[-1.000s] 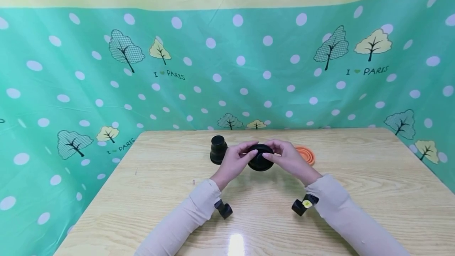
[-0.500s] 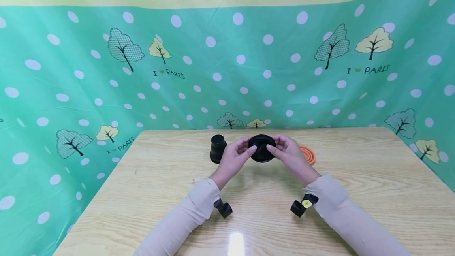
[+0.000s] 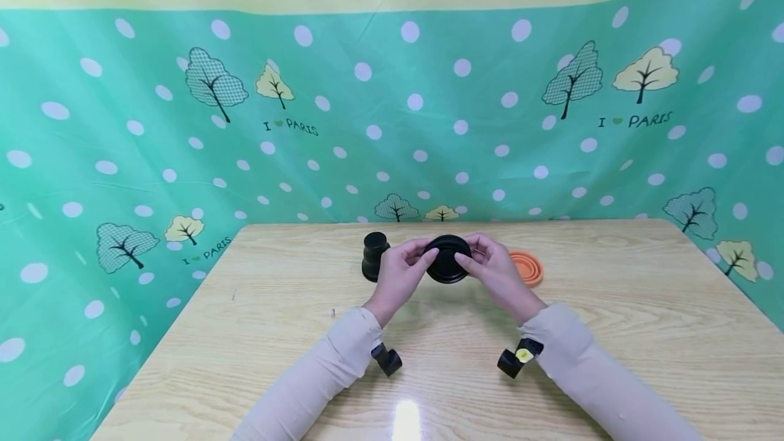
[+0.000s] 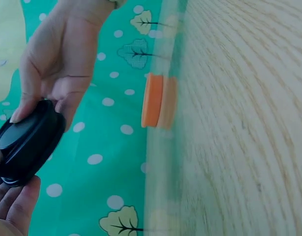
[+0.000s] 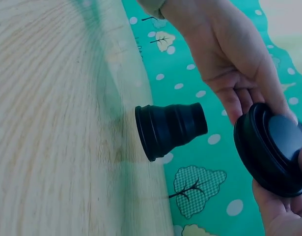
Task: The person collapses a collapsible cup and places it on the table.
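Note:
Both hands hold a black collapsible cup, pressed flat into a ringed disc, above the table. My left hand pinches its left edge, thumb on the near face and fingers behind. On the other edge my right hand grips it the same way. In the right wrist view the folded cup shows stepped rings and a smooth round base. A second black collapsible cup, stretched to full height, stands upside down behind my left hand. Beyond my right hand lies a flattened orange collapsible cup.
The wooden table reaches back to a green dotted curtain with printed trees. Small black cameras are strapped to both wrists and hang under the forearms.
The held cup has risen a little, dipped slightly, and changed its tilt, so its ringed face shows more. Both hands moved with it. The other two cups have stayed put.

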A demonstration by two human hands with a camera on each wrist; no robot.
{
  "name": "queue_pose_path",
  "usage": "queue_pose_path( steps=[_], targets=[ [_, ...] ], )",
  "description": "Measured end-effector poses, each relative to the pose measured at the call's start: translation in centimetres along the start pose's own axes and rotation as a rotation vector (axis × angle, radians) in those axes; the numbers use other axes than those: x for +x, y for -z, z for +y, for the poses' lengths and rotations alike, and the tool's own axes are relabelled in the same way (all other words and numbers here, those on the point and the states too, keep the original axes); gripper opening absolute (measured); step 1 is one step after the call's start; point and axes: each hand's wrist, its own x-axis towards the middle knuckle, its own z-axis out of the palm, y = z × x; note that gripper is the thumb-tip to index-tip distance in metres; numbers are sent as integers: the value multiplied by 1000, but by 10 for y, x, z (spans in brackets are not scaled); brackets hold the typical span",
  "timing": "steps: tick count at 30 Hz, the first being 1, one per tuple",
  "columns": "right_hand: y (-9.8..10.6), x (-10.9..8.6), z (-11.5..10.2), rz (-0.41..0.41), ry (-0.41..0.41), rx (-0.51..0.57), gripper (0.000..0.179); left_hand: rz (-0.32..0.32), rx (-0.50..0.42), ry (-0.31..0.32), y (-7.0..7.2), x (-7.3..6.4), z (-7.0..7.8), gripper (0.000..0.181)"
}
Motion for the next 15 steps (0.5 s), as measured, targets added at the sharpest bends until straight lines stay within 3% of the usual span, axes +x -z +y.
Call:
queue_pose_path(
  steps=[6,15],
  targets=[
    [0,1,0,2,-6,-16,31,-35,-93,74,-3,10,-30,30],
    [8,0,1,-21,-18,-83,33,-110,-102,107,4,9,-35,33]
  ],
)
